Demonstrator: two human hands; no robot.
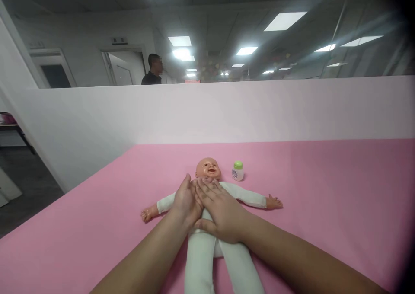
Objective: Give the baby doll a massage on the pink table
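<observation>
Right up close, two bare forearms angle in from the lower corners, and between them lie the doll's white cloth legs (200, 259), running off the bottom of the view. Here are the hands, together over the middle of the doll (206, 215)! The left hand (188, 204) is turned palm up, its grip uncurled, thumb out to the side. The right hand (222, 209) is palm down, its grip flat, fingers straight and laid across the left one's fingers. Whether they rest on the cloth or sit just above it, I can't tell.

The doll is on its back on the pink bench (106, 225), white-sleeved arms flung wide to both sides, bare plastic hands at the ends. Just past the fingertips comes its head (208, 168), face up, mouth open. And beside that head, on the right, a small jar (237, 173) stands upright, green lid on, a label on its side.

Farther back, a low white wall (246, 112) closes off the bench. Over its top, a person in a dark top (152, 73) appears by an open door (121, 69), and bright ceiling panels (285, 21) glow overhead.
</observation>
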